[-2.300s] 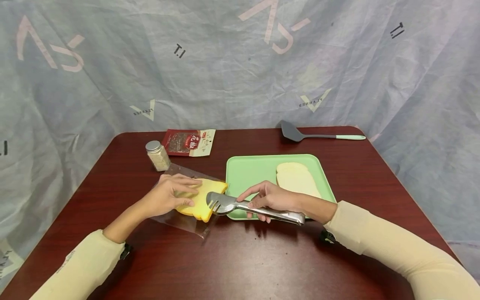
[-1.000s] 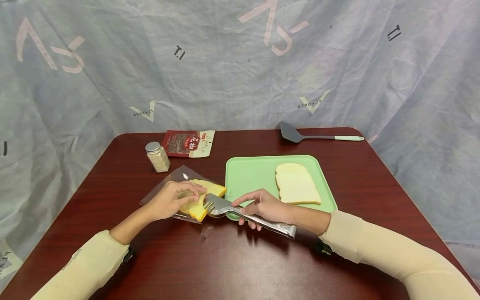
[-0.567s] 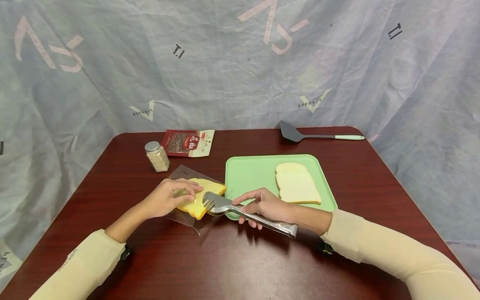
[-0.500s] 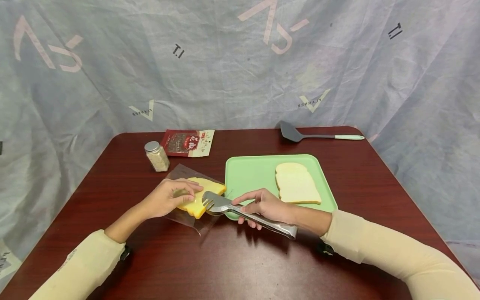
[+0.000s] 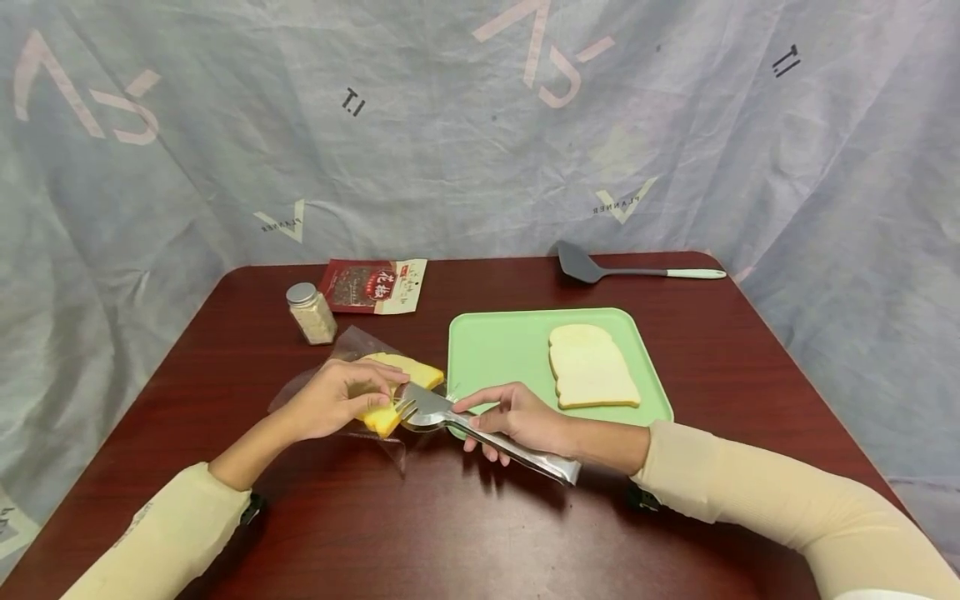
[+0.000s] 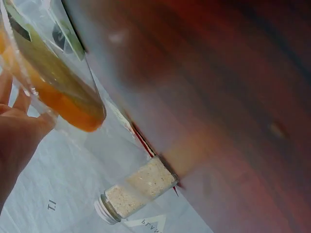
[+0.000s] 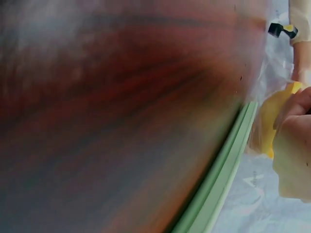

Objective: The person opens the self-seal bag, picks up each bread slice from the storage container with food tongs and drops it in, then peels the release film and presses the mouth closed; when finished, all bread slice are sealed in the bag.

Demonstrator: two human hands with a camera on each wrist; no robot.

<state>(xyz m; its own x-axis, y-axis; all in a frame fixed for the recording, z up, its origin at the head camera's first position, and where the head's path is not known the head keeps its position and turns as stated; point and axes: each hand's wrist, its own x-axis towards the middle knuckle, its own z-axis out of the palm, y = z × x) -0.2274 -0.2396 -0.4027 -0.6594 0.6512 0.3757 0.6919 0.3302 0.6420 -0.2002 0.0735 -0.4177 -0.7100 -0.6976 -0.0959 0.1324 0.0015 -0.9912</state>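
A yellow bread slice (image 5: pixel 411 367) with an orange edge lies in a clear plastic bag (image 5: pixel 358 338) at the table's left middle. My left hand (image 5: pixel 330 402) pinches the bag and slice with thumb and fingers; the left wrist view shows the slice (image 6: pixel 68 104) under plastic above those fingers. Metal tongs (image 5: pixel 426 407) are in my right hand (image 5: pixel 521 421), their forked end over the slice's right part. How firmly they clamp it is hidden. A pale bread slice (image 5: pixel 592 367) lies on the right of a green tray (image 5: pixel 487 333).
Behind my left hand stand a seasoning jar (image 5: pixel 312 315) and a red spice packet (image 5: pixel 372 287) lying flat. A grey spatula (image 5: pixel 581 262) lies at the back right. The tray's edge (image 7: pixel 218 179) is close beneath my right hand. A grey cloth (image 5: pixel 450 150) hangs behind the table.
The tongs, right hand and yellow slice have shifted slightly left. My left fingers have drawn in to a pinch, and the bag has changed shape around the slice. The pale slice has stayed put.
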